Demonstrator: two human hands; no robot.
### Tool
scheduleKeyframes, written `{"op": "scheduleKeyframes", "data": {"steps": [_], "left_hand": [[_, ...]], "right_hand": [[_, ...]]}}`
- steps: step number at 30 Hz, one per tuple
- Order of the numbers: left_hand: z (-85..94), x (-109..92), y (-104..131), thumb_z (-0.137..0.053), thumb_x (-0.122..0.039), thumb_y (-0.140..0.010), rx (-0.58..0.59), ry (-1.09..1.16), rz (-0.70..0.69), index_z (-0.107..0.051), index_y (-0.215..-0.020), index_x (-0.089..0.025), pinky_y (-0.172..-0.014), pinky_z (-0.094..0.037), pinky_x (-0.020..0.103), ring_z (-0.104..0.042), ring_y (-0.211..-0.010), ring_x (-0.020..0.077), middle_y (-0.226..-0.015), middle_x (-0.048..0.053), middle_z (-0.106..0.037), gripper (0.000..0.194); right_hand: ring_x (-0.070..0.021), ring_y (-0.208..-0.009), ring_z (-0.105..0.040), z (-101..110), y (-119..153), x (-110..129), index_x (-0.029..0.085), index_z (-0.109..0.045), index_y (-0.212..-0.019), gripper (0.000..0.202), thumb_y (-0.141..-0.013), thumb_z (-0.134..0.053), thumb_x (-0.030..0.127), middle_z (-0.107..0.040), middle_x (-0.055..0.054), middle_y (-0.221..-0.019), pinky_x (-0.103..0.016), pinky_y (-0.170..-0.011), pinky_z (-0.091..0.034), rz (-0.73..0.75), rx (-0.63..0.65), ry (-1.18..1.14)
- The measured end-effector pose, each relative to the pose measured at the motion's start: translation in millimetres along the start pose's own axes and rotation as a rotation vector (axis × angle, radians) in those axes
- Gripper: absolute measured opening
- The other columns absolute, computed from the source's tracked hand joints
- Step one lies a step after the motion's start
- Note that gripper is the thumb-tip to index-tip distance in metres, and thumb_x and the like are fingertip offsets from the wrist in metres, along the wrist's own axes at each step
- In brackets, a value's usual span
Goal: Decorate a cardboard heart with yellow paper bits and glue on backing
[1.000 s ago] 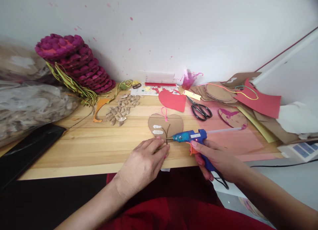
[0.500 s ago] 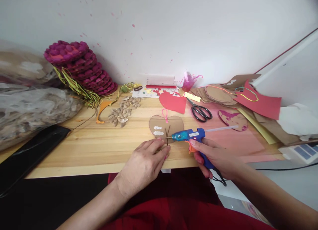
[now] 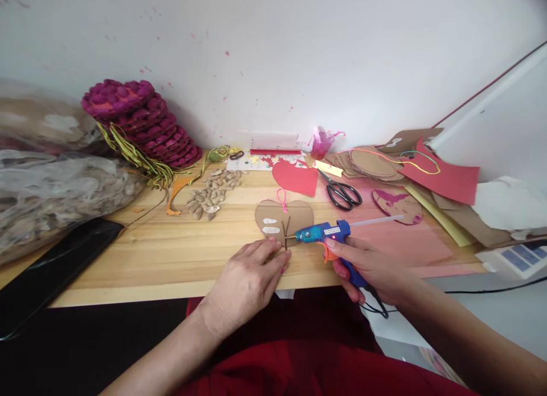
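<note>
A brown cardboard heart point(image 3: 301, 216) lies on the table with a pink cord loop point(image 3: 282, 199) at its top notch. Two white patches point(image 3: 270, 230) and thin dark brown strands point(image 3: 286, 231) are on its face. My left hand point(image 3: 252, 273) presses its closed fingers on the heart's lower end, hiding the tip. In my right hand point(image 3: 363, 268) is a blue glue gun point(image 3: 329, 233), with a finger by its orange trigger point(image 3: 327, 252). Its nozzle points left, at the strands. A clear glue stick point(image 3: 376, 220) juts from the gun's back, and a small red light glows.
Behind the heart are seeds point(image 3: 209, 196), a red paper heart point(image 3: 294, 178) and black scissors point(image 3: 342, 192). Stacked purple pieces point(image 3: 141, 122) and filled plastic bags point(image 3: 64, 196) stand left. Cardboard ovals point(image 3: 374, 163), red paper point(image 3: 453, 176) and a stained cardboard piece point(image 3: 399, 207) lie right.
The camera view has shifted slightly. Both hands, the glue gun and the cardboard heart hold nearly the same positions relative to one another.
</note>
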State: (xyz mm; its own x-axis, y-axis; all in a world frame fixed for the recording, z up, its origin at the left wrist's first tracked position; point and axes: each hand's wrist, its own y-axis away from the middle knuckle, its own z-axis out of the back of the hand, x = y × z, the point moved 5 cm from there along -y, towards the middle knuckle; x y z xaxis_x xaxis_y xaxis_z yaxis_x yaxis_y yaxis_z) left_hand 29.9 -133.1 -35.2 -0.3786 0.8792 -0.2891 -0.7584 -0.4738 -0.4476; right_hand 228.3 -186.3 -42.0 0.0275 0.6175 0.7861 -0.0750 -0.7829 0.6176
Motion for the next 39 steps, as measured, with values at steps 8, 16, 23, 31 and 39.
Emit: {"op": "scheduleKeyframes", "data": {"steps": [8,16,23,31,39], "left_hand": [[0.4,0,-1,-0.051,-0.021,-0.093,-0.004,-0.002,-0.01,-0.061,-0.117,-0.02,-0.088,-0.053,0.041,-0.059,-0.105,0.0234,-0.114,0.009,-0.062,0.027],[1.7,-1,-1,-0.051,-0.021,-0.093,0.007,0.007,-0.004,-0.061,-0.117,-0.02,-0.09,-0.052,0.041,-0.058,-0.107,0.0234,-0.116,0.009,-0.061,0.027],[1.6,-1,-1,-0.052,-0.021,-0.092,0.006,0.004,-0.004,-0.062,-0.116,-0.019,-0.09,-0.052,0.04,-0.059,-0.107,0.0233,-0.115,0.009,-0.062,0.026],[2.8,-1,-2,-0.051,-0.02,-0.092,0.001,0.016,0.002,-0.062,-0.117,-0.02,-0.089,-0.053,0.041,-0.059,-0.106,0.0233,-0.115,0.01,-0.062,0.026],[1.9,-1,-2,-0.051,-0.02,-0.093,0.01,0.023,0.001,-0.061,-0.118,-0.02,-0.089,-0.053,0.042,-0.059,-0.106,0.0238,-0.114,0.01,-0.062,0.027]], "right_hand": [[-0.0086,-0.03,-0.051,-1,-7,2,0.021,-0.043,-0.079,0.027,-0.092,-0.047,0.044,-0.05,0.009,-0.052,-0.017,-0.026,-0.036,0.001,-0.075,0.043],[-0.0077,-0.029,-0.049,-3,10,-2,0.022,-0.04,-0.075,0.033,-0.088,-0.05,0.051,-0.051,0.009,-0.052,-0.017,-0.026,-0.035,-0.023,-0.022,0.011],[-0.0078,-0.029,-0.049,-6,9,-8,0.022,-0.039,-0.074,0.033,-0.089,-0.049,0.049,-0.051,0.009,-0.052,-0.017,-0.027,-0.036,-0.048,-0.01,0.004],[-0.0082,-0.032,-0.051,0,-3,6,0.022,-0.041,-0.075,0.032,-0.09,-0.05,0.049,-0.049,0.009,-0.051,-0.016,-0.027,-0.034,0.014,-0.07,0.002],[-0.0081,-0.032,-0.051,-3,1,-1,0.021,-0.043,-0.077,0.032,-0.088,-0.052,0.05,-0.051,0.008,-0.055,-0.017,-0.028,-0.037,0.01,-0.048,0.048]]}}
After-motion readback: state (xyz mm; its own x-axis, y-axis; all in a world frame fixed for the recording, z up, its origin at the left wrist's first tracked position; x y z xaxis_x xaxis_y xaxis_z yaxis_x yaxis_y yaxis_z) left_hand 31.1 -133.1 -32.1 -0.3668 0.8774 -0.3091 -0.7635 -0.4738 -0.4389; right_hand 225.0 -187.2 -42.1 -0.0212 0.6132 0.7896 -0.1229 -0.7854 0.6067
